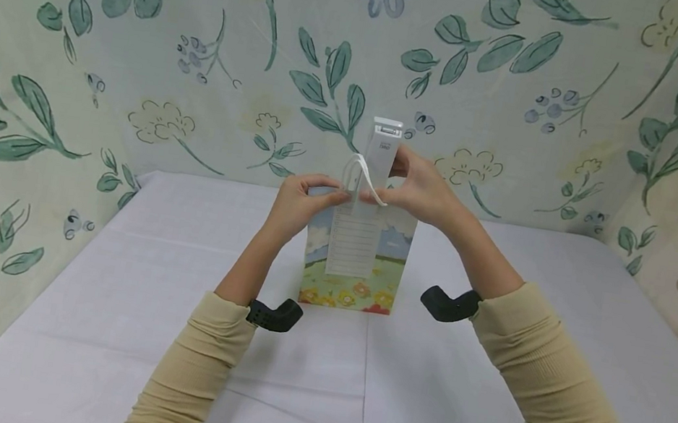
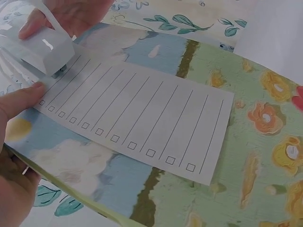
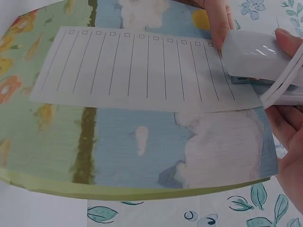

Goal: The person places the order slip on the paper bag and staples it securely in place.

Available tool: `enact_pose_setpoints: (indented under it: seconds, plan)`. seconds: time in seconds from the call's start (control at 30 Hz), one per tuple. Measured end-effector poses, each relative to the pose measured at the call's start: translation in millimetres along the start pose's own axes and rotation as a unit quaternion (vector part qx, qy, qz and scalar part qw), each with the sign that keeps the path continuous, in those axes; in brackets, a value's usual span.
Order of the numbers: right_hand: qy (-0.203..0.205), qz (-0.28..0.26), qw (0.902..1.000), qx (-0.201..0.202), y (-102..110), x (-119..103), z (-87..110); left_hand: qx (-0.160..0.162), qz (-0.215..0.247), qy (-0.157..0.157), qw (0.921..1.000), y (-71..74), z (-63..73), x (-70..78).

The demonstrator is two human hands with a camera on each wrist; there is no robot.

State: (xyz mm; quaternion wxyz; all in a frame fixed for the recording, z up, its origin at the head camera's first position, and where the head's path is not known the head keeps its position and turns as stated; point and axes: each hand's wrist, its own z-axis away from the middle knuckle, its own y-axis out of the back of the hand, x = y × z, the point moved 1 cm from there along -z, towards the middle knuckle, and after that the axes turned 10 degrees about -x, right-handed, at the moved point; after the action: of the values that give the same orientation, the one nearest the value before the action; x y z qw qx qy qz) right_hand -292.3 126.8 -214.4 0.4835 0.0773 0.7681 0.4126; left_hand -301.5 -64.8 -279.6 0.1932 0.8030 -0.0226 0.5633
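Note:
A paper gift bag (image 1: pixel 385 277), painted with sky, clouds and flowers, stands upright on the table. Against its front lies a white checklist sheet (image 1: pixel 352 246) with ruled lines and small boxes. My right hand (image 1: pixel 426 189) grips a white stapler (image 1: pixel 383 148), thumb on top and fingers beneath. In the right wrist view the stapler's jaws (image 3: pixel 242 79) straddle the bag's top edge and the sheet's upper end. My left hand (image 1: pixel 303 205) pinches the bag's top edge, its thumb (image 2: pixel 26 98) at the sheet's corner beside the stapler. White cord handles (image 3: pixel 286 73) loop over the stapler.
A white cloth (image 1: pixel 172 274) with fold lines covers the table. Behind and at both sides hangs a floral curtain (image 1: pixel 497 118), close behind the bag. Black wrist mounts (image 1: pixel 276 315) sit on both wrists, in front of the bag.

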Motion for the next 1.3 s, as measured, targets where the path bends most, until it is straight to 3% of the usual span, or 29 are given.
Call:
enact_pose_setpoints:
  seconds: [0.3,0.47,0.6,0.77,1.0,1.07,1.2,1.3]
  plan:
    - [0.000,-0.007,1.0000,0.000,-0.1,2.1,-1.1,-0.020,-0.028,0.013,0.9993,3.2,-0.7,2.3]
    - [-0.002,-0.016,0.9998,-0.006,-0.8,1.5,-0.4,-0.042,-0.067,-0.004,0.9968,9.2,-2.0,5.4]
    - [0.000,-0.015,0.9999,-0.006,-0.4,1.7,-0.2,-0.063,-0.122,-0.025,0.9902,10.9,-4.2,10.9]
    - [0.003,-0.011,0.9999,-0.003,0.7,3.1,-0.9,-0.074,-0.220,-0.039,0.9718,7.5,-3.9,19.9]
    - [0.003,-0.020,0.9998,-0.006,0.7,1.9,-0.7,-0.077,-0.366,-0.026,0.9272,2.7,-1.7,29.9]
    - [0.003,-0.021,0.9998,-0.006,1.0,1.7,-0.7,-0.079,-0.386,-0.026,0.9189,1.9,-1.4,32.4]
    - [0.001,-0.023,0.9997,-0.007,1.5,1.5,0.4,-0.094,-0.401,-0.017,0.9112,0.2,-2.4,37.0]
    - [0.003,-0.025,0.9996,-0.007,1.6,1.7,1.6,-0.112,-0.390,-0.001,0.9139,-0.9,-4.3,40.5]
